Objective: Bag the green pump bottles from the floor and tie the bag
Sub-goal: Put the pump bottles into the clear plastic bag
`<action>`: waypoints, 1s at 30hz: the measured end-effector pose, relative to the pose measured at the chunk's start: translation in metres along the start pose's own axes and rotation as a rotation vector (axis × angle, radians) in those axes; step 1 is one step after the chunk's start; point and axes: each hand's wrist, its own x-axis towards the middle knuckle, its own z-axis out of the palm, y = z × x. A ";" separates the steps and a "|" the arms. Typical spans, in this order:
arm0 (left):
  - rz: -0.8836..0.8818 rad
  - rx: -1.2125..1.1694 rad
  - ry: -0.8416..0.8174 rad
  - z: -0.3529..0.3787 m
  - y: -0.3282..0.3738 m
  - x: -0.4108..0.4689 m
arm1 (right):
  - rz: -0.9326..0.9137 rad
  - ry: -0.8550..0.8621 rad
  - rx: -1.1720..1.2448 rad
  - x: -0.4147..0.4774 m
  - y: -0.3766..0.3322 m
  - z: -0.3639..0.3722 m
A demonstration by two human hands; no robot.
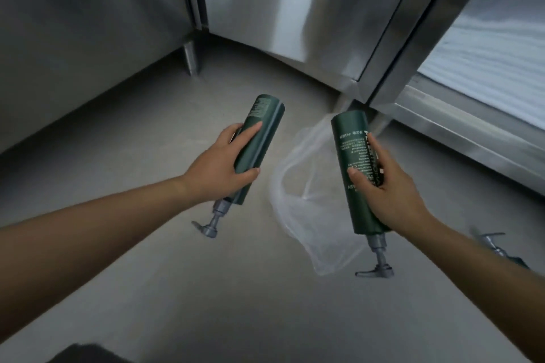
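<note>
- Left grip (219, 166) closing around the middle of one green pump bottle (259, 144), thumb over the front, fingers wrapping behind; bottle being held off the floor, pump head pointing down and back toward the body.
- Right grip (383, 186) clasping a second green pump bottle (354, 162) the same way, grey pump nozzle hanging lowest, printed label facing up.
- Lying flat between and below the two bottles: a clear plastic bag (303, 215), crumpled on the grey floor (147, 141), mouth not visibly held open and nothing showing inside it.
- Peeking out past the right forearm: the pump of a third bottle (498, 247), resting on the floor.
- Standing behind: stainless steel cabinets (88, 23) closing off the corner.
- Step in hand, by appearances: gathering, with bagging not yet begun.
- Next move likely calling for one hand freeing up to open the bag's mouth, since both are full; then sliding bottles in, collecting the third, and knotting the top.
</note>
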 end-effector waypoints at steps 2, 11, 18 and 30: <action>0.016 0.085 -0.002 0.002 0.026 0.004 | -0.052 -0.034 -0.032 0.008 0.020 -0.025; -0.067 0.341 -0.184 0.016 0.132 0.008 | 0.033 -0.012 0.405 0.007 0.087 -0.034; -0.015 0.398 -0.260 0.052 0.140 0.028 | 0.118 0.050 0.485 0.005 0.118 -0.031; 0.113 0.288 -0.384 0.151 0.108 0.053 | 0.216 0.110 0.261 -0.011 0.146 -0.054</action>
